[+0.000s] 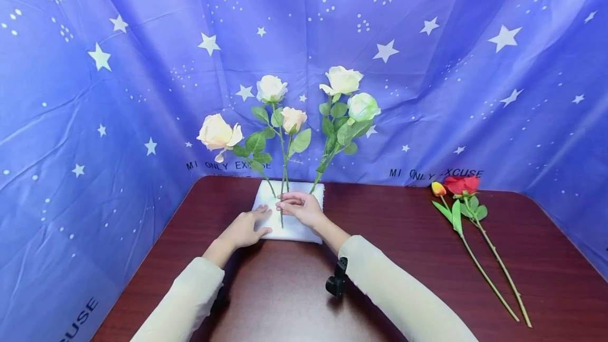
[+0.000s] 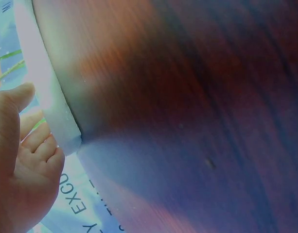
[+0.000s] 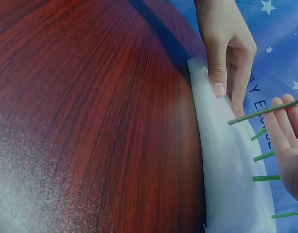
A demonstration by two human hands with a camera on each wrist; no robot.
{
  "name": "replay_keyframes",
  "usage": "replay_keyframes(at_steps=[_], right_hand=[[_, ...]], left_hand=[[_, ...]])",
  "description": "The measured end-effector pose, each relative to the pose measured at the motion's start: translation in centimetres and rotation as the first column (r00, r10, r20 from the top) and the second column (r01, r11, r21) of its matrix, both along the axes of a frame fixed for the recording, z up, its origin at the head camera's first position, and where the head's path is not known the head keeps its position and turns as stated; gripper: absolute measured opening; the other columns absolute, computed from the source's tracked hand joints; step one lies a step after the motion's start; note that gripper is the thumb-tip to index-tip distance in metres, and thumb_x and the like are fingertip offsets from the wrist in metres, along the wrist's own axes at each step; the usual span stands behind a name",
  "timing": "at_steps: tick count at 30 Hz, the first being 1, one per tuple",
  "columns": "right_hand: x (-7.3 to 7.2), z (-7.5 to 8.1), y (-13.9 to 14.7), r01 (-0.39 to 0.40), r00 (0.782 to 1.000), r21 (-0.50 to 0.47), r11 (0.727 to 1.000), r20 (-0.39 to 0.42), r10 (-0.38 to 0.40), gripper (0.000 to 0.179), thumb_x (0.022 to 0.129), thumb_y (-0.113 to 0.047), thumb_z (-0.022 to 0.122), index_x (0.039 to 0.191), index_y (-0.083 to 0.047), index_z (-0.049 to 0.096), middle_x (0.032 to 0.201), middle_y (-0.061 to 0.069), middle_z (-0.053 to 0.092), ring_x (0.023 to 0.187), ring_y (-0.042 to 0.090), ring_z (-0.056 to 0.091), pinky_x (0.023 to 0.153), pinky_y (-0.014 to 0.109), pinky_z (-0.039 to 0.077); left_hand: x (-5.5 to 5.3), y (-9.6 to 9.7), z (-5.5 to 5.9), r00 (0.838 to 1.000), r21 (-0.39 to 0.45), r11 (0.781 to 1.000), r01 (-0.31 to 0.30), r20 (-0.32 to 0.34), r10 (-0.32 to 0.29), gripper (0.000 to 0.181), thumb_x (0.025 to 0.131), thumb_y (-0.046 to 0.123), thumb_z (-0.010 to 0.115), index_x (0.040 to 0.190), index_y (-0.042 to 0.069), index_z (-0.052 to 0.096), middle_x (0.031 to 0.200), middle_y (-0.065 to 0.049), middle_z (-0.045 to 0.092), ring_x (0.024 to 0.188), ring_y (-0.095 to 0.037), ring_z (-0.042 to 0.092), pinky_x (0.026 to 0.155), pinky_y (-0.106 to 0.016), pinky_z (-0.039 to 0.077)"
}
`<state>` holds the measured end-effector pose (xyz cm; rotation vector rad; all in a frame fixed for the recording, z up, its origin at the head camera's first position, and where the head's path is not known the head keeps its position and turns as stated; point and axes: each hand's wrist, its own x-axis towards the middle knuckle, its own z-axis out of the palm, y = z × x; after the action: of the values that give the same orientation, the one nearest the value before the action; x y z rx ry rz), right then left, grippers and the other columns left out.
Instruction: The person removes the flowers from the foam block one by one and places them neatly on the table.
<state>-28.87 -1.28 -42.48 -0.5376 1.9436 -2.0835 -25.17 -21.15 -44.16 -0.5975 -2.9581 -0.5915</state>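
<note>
My right hand (image 1: 307, 211) pinches the stem of a white rose (image 1: 272, 89) over a white foam block (image 1: 304, 232). In the right wrist view the held stem (image 3: 255, 115) slants with its cut end close over the foam. My left hand (image 1: 243, 230) rests at the block's left edge, thumb and fingers spread against the foam. Standing in the block are a large peach rose (image 1: 218, 133) leaning left, a smaller peach rose (image 1: 293, 119), a cream rose (image 1: 343, 81) and a green-tinged white rose (image 1: 363, 107) leaning right.
On the table's right side lie a red rose (image 1: 462, 185) and an orange-yellow tulip (image 1: 438, 189), stems toward the front. Blue star-printed cloth (image 1: 304, 25) hangs around the dark red wooden table (image 1: 389, 226). A black device (image 1: 336, 278) is strapped at my right wrist.
</note>
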Motion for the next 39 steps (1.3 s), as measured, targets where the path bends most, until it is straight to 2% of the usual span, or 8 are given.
replay_keyframes(at_steps=[4,9,13,19,25,32,39], right_hand=[[0.1,0.1,0.0,-0.019,1.000,0.004,1.000,-0.009,0.019,0.029,0.090,0.003,0.060,0.115,0.017,0.060,0.117,0.033,0.063,0.085,0.006,0.071,0.088,0.034,0.058],[0.5,0.1,0.1,-0.016,0.999,0.020,1.000,-0.039,0.017,0.026,0.090,0.003,0.061,0.111,0.018,0.061,0.114,0.031,0.065,0.085,0.007,0.072,0.086,0.033,0.059],[0.6,0.2,0.2,0.002,0.998,-0.006,1.000,-0.070,-0.002,0.026,0.090,0.005,0.060,0.111,0.020,0.060,0.112,0.034,0.065,0.086,0.008,0.072,0.084,0.032,0.059],[0.7,1.2,0.3,0.038,0.993,-0.065,0.997,-0.107,-0.045,0.026,0.090,0.005,0.058,0.113,0.019,0.060,0.107,0.038,0.064,0.085,0.009,0.073,0.083,0.032,0.060],[1.0,2.2,0.9,0.042,0.990,-0.056,0.998,-0.133,-0.049,0.026,0.090,0.005,0.059,0.112,0.019,0.061,0.106,0.038,0.064,0.083,0.009,0.073,0.082,0.032,0.060],[1.4,2.6,2.3,0.021,0.983,-0.071,0.997,-0.183,-0.034,0.026,0.089,0.006,0.060,0.111,0.021,0.060,0.105,0.042,0.061,0.085,0.015,0.074,0.080,0.033,0.060],[2.0,2.4,4.7,0.006,0.970,-0.047,0.999,-0.242,-0.017,0.025,0.088,0.008,0.061,0.107,0.023,0.061,0.100,0.043,0.062,0.077,0.003,0.072,0.077,0.032,0.061]], left_hand=[[0.0,0.0,0.0,1.000,0.000,1.000,-0.007,-0.010,0.007,0.051,0.088,0.024,0.067,0.132,0.001,0.057,0.141,-0.019,0.053,0.133,-0.033,0.049,0.111,-0.046,0.041],[0.1,0.2,0.0,1.000,0.022,1.000,-0.004,0.005,0.004,0.051,0.089,0.023,0.067,0.132,-0.001,0.056,0.142,-0.020,0.051,0.134,-0.034,0.048,0.112,-0.046,0.040],[0.1,0.3,0.0,1.000,0.012,1.000,-0.003,0.002,0.003,0.051,0.089,0.024,0.067,0.132,0.000,0.056,0.142,-0.019,0.052,0.134,-0.033,0.048,0.112,-0.045,0.039],[0.0,0.3,0.1,1.000,0.004,1.000,0.008,-0.026,-0.008,0.051,0.088,0.024,0.067,0.132,0.000,0.057,0.140,-0.020,0.053,0.133,-0.034,0.049,0.112,-0.045,0.040],[0.1,0.0,0.1,1.000,0.010,1.000,0.011,-0.025,-0.010,0.051,0.088,0.023,0.067,0.132,-0.001,0.057,0.140,-0.020,0.053,0.134,-0.034,0.048,0.112,-0.046,0.039],[0.0,-0.2,-0.1,1.000,0.011,1.000,0.007,-0.016,-0.007,0.051,0.088,0.023,0.067,0.131,-0.002,0.057,0.140,-0.020,0.053,0.134,-0.034,0.048,0.112,-0.046,0.039],[0.1,-0.1,0.1,1.000,0.013,1.000,0.011,0.001,-0.011,0.051,0.089,0.023,0.067,0.132,-0.002,0.056,0.141,-0.021,0.052,0.135,-0.034,0.046,0.112,-0.047,0.038]])
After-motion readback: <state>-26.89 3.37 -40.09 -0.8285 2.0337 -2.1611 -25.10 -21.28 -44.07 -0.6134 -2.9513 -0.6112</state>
